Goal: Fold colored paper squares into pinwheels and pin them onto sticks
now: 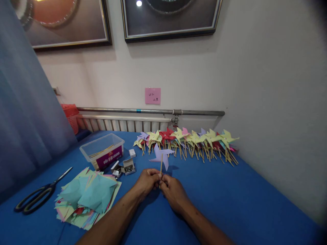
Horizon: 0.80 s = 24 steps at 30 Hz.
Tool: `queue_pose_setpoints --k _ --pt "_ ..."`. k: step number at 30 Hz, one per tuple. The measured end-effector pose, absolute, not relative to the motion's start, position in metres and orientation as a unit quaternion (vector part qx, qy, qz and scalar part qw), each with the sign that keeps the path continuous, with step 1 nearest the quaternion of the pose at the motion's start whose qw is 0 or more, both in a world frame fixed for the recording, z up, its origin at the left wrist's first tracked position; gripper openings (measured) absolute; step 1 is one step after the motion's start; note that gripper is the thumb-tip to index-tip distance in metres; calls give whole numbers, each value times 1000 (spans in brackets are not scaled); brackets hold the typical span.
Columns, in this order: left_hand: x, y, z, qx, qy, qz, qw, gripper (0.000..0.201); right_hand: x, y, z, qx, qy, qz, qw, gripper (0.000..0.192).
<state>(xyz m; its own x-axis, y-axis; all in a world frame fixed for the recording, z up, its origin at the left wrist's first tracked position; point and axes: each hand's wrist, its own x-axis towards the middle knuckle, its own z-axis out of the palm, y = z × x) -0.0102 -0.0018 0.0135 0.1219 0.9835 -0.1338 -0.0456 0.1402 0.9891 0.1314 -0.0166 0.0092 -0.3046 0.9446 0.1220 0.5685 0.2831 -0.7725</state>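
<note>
– Left hand [149,179], seen from the head: what is it doing?
– Its thumb and fingers are pinched around a thin stick [161,164]. The right hand [174,191] grips the same stick, just beside the left.
– And the purple pinwheel [165,157]?
– Atop that stick, above both hands, raised over the blue desk [224,200] in front of a row of pinwheels [178,135].
– What's on the left?
– A pile of paper shapes [88,195], pale blue on top, near the left forearm. Black-handled scissors [42,194] lie beyond it.
– Behind the pile?
– A clear plastic box [109,158] with sticks [102,150] inside. Just beside it, a small open carton [128,162] holds shiny metal bits [129,168].
</note>
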Motion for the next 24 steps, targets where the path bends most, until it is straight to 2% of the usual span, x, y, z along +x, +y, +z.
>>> queue_pose_setpoints --k 24 --pt "-8 -4 15 462 486 460 582 27 132 -18 9 -505 -742 323 299 21"
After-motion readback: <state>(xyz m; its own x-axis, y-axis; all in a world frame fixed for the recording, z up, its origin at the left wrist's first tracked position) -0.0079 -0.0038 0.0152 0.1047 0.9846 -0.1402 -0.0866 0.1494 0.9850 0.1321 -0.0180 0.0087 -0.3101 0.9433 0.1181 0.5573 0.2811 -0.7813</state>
